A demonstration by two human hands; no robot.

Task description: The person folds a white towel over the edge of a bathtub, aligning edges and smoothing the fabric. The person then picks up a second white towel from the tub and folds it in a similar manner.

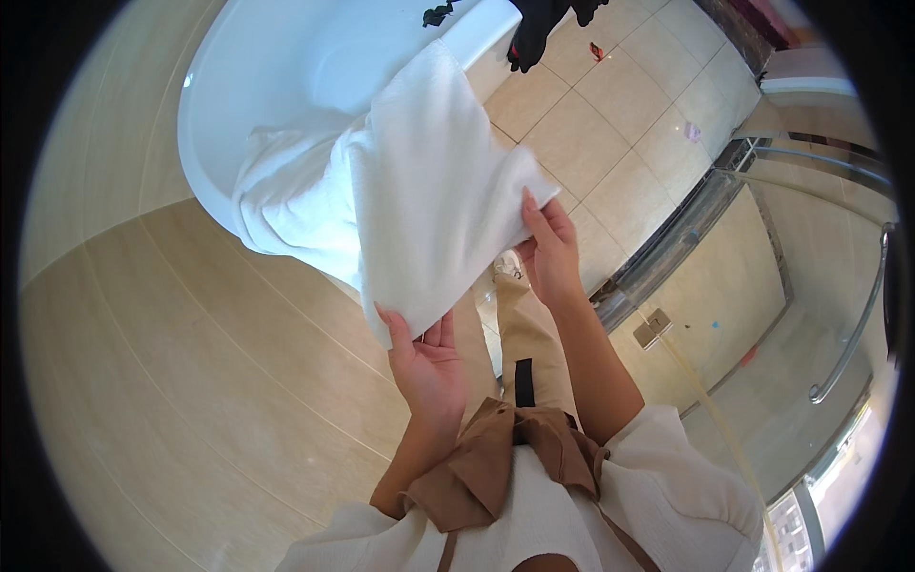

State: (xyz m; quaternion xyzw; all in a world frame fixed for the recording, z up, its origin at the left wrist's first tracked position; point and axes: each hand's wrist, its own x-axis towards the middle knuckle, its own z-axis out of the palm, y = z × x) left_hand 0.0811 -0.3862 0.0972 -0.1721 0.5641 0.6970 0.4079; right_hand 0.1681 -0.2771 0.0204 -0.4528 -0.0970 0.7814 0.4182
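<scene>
A white cloth that looks like a towel [429, 171] is stretched between my two hands. My left hand [429, 361] pinches its near lower corner between thumb and fingers. Further up and to the right, my right hand [549, 247] grips another corner, which sticks out past the thumb. The rest of the cloth lies bunched over the end and rim of a white bathtub [214, 179], partly hanging inside it. Its far tip reaches the tub's right rim. What lies beneath the cloth is hidden.
Black fabric items [536, 32] hang over the tub's far right rim. Small scraps, one red and black [596, 51], one pale purple [692, 131], lie on the tiled floor. A glass shower enclosure with a metal handle [861, 329] stands at right; a tiled wall [214, 357] is at left.
</scene>
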